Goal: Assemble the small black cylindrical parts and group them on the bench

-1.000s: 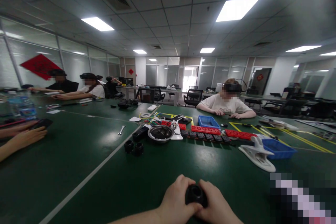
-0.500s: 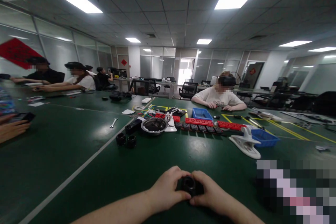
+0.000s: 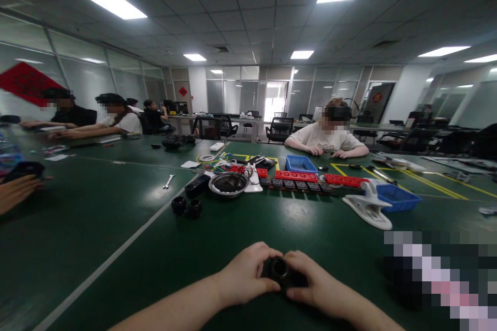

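Close to me over the green table, a small black round part with a hole in its top sits between my two hands. My left hand grips it from the left, fingers at the far side and thumb at the near side. From the right, my right hand curls around it with fingers and thumb; a dark portion of the part lies within that grasp. Most of its sides are hidden by my fingers. Farther off to the left stand two black ring-like parts, side by side.
Beyond my hands lie a metal bowl with dark cables, a red strip, a white clamp-like stand and two blue trays. A wrench rests on the left. A person sits opposite; others sit at left.
The black part has turned slightly, so its hole shows more plainly. My right thumb has shifted a little to the right. The view has also moved slightly.
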Demonstrator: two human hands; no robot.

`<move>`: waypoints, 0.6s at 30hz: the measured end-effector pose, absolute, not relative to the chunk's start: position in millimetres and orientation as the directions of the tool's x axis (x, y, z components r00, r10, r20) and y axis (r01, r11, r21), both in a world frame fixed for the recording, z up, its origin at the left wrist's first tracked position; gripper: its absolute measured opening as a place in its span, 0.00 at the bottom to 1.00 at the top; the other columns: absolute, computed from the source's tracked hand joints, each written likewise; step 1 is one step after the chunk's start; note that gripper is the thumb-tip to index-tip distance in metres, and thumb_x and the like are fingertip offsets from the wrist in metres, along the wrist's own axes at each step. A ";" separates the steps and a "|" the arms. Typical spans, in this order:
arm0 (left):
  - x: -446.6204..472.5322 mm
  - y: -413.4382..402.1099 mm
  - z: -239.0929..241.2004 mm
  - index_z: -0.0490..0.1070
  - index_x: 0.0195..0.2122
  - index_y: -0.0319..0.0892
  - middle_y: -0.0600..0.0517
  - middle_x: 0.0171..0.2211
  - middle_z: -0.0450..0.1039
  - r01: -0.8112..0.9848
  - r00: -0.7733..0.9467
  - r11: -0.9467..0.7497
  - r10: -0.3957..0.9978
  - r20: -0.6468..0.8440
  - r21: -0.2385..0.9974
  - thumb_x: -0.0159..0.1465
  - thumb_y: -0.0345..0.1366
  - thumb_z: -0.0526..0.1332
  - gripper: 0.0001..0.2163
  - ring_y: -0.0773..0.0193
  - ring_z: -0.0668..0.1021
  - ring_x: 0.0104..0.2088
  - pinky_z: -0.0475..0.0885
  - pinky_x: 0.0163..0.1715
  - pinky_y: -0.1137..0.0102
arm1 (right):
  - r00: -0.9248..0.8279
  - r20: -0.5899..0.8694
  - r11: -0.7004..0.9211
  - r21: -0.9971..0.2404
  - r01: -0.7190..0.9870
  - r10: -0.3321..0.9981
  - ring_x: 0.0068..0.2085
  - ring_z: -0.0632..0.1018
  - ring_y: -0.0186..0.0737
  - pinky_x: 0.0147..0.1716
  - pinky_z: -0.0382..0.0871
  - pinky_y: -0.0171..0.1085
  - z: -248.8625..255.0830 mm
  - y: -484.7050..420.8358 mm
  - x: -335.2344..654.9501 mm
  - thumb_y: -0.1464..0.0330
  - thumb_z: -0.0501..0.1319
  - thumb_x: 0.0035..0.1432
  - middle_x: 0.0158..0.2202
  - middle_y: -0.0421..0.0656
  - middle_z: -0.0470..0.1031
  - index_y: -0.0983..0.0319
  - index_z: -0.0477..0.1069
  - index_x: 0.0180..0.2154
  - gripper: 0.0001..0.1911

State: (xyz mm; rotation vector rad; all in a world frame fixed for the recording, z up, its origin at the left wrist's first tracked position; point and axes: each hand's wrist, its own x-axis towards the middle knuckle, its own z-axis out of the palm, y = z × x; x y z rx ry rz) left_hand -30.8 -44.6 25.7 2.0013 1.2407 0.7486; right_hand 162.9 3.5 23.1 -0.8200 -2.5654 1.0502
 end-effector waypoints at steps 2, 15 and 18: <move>-33.1 -42.2 23.9 0.66 0.46 0.48 0.55 0.37 0.64 0.525 0.400 -0.326 0.910 0.109 0.786 0.48 0.31 0.66 0.23 0.69 0.68 0.28 0.64 0.31 0.74 | -0.831 0.020 0.569 -0.738 0.363 0.556 0.42 0.67 0.42 0.42 0.59 0.38 23.1 7.4 164.8 0.68 0.61 0.46 0.38 0.42 0.68 0.62 0.70 0.37 0.13; -19.1 -49.4 15.8 0.68 0.42 0.44 0.56 0.33 0.65 0.595 0.184 -0.217 0.974 0.132 0.774 0.46 0.32 0.67 0.20 0.67 0.67 0.28 0.63 0.30 0.74 | -0.582 0.089 0.539 -0.510 0.670 0.808 0.31 0.67 0.38 0.29 0.57 0.34 6.3 -1.7 148.1 0.64 0.66 0.38 0.28 0.40 0.67 0.64 0.64 0.27 0.15; -17.8 -51.2 17.6 0.67 0.42 0.44 0.55 0.34 0.65 0.618 0.163 -0.213 0.976 0.142 0.757 0.47 0.32 0.66 0.20 0.66 0.68 0.29 0.63 0.31 0.73 | -0.534 0.193 0.566 -0.350 0.746 0.823 0.33 0.67 0.42 0.33 0.57 0.39 7.3 -9.9 141.2 0.62 0.64 0.40 0.29 0.42 0.67 0.63 0.64 0.26 0.14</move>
